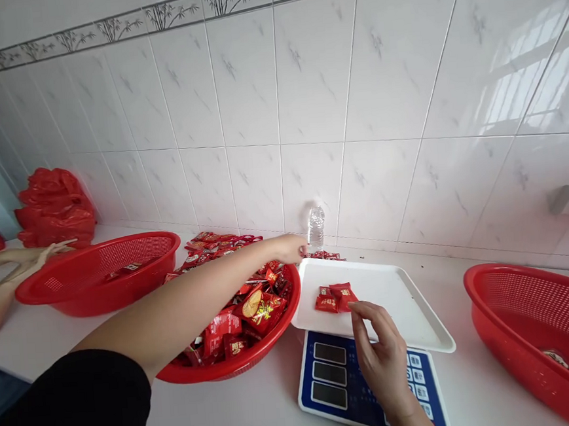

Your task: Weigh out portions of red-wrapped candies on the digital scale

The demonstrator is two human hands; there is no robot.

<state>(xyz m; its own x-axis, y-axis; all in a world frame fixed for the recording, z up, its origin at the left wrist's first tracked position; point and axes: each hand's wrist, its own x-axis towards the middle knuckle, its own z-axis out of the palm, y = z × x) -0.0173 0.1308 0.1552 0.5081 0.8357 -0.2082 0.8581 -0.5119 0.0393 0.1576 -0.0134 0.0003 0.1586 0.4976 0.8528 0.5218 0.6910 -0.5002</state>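
Observation:
My left hand [292,247] reaches across the middle basket to its far side, near the small red packets [330,256] behind the tray. Its fingers are curled together, and I cannot make out what is in them. Two red snack packets [341,296] lie side by side on the white tray [394,290] of a blue-and-white weighing scale [362,387]. Over the scale, my right hand [382,343] pinches thumb and forefinger at the near corner of the right packet. Under my left forearm, a red basket [228,370] holds many wrapped snacks [262,310].
A second red basket [99,300] with a few packets stands left, beside another person's hands [32,262]. At right is a third red basket [512,352]. A clear bottle [316,227] stands by the tiled wall. Red plastic bags [57,204] are piled far left.

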